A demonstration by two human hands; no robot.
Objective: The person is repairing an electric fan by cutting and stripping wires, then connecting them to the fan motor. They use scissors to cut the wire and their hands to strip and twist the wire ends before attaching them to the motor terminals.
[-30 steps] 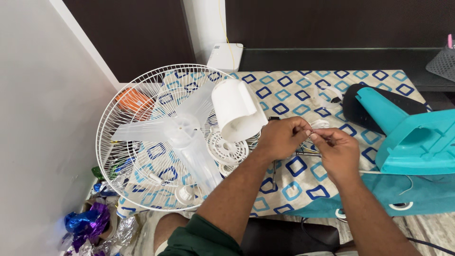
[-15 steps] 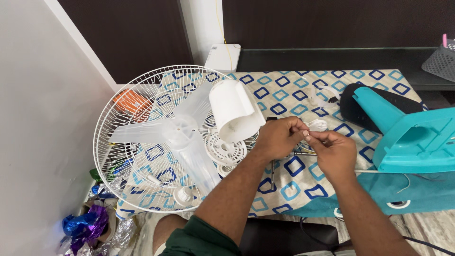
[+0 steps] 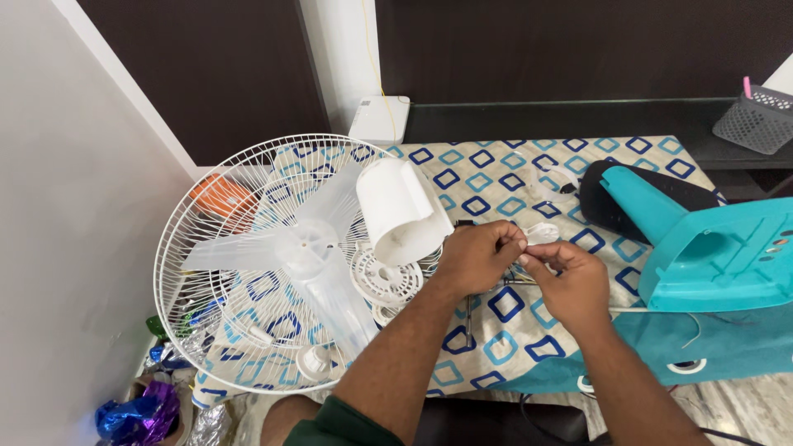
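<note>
Left hand (image 3: 475,256) and right hand (image 3: 570,281), together, pinch a small white plastic part (image 3: 541,234) beside the round wire fan grille (image 3: 248,165).

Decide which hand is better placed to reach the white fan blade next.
Left. The left hand sits nearer the white fan blade in the wire guard; the right hand lies farther off, towards the teal housing.
</note>
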